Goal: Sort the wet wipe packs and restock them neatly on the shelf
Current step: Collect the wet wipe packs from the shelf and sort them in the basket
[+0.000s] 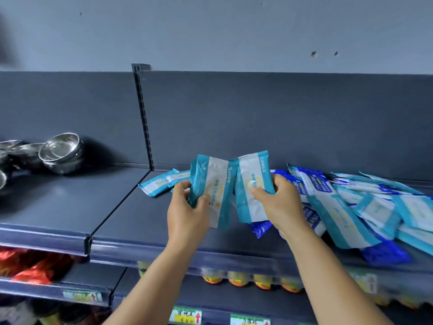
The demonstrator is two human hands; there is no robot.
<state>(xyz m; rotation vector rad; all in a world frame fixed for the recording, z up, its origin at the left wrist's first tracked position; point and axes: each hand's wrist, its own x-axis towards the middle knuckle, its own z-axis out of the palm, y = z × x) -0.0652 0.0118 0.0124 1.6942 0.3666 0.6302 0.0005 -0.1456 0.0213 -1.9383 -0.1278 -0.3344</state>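
Wet wipe packs: teal ones in both hands above the shelf (145, 221), sorting under way

The left hand (187, 213) grips a small stack of teal packs (210, 191); the right hand (280, 202) pinches one teal pack (251, 191), fingers curled round its middle. A mixed heap (351, 207) lies on the shelf to the right. The packs appear light, soft and film-slick; judged best held across the padded middle, not the crimped ends

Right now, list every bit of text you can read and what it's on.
"10%": dark blue pack behind the right hand; reading unsure.
Teal packs in both hands: print too blurred.
Price tags on the lower shelf edge: characters too blurred.
Jar labels below: unreadable.
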